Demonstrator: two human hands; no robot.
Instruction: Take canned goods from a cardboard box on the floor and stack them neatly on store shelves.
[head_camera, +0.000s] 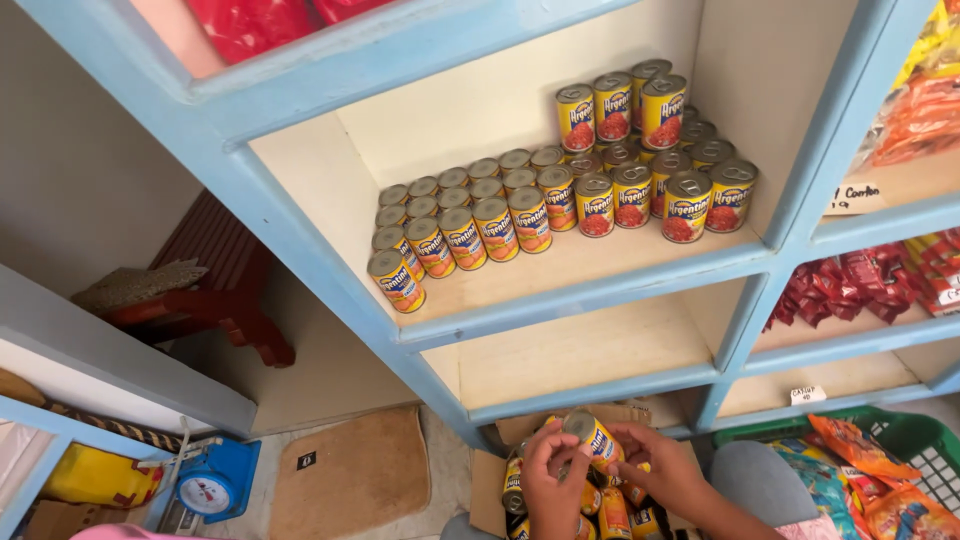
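I see both hands low in frame over a cardboard box (487, 480) of cans. Left hand (553, 480) and right hand (660, 465) have fingers clamped around one yellow-labelled can (594, 436), lifted just above the box. The frame edge crops the box and wrists; the fingers hide the can's lower half. More cans fill the blue shelf (590, 295) above.
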